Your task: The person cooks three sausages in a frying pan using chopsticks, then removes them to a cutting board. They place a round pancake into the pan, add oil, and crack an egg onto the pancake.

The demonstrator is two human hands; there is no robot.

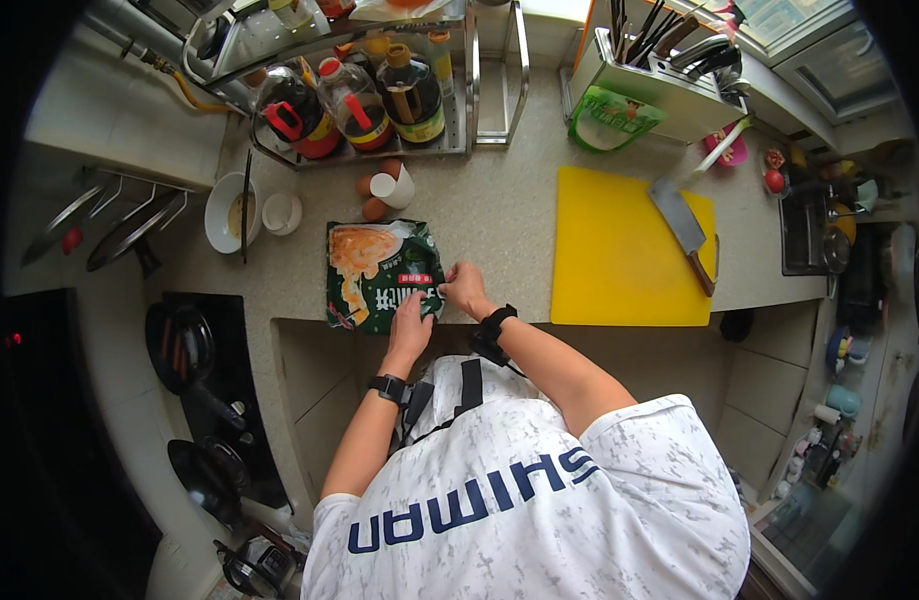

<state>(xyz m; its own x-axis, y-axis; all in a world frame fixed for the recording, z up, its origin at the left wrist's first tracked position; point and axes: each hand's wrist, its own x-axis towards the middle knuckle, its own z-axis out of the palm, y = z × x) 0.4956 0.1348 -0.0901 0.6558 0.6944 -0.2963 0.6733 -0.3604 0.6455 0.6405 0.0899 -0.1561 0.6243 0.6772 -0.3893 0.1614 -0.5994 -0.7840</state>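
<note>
A dark green plastic food package (377, 270) with a picture of flatbread lies on the counter near its front edge. My left hand (413, 326) is at the package's near right corner, its fingers touching the film. At the right edge of the same package, my right hand (465, 289) pinches the film between thumb and fingers. Behind the package are brown eggs (374, 208) beside a white cup-like container (393, 187). A white bowl (230, 214) with chopsticks (246, 206) across it stands at the left, next to a small white cup (281, 214).
A yellow cutting board (609, 247) lies to the right, with a cleaver (680, 225) on it. Sauce bottles (358, 112) stand on a metal rack (459, 142) at the back. A knife block (654, 90) is back right. Pans (180, 349) sit on the stove (230, 322) at left.
</note>
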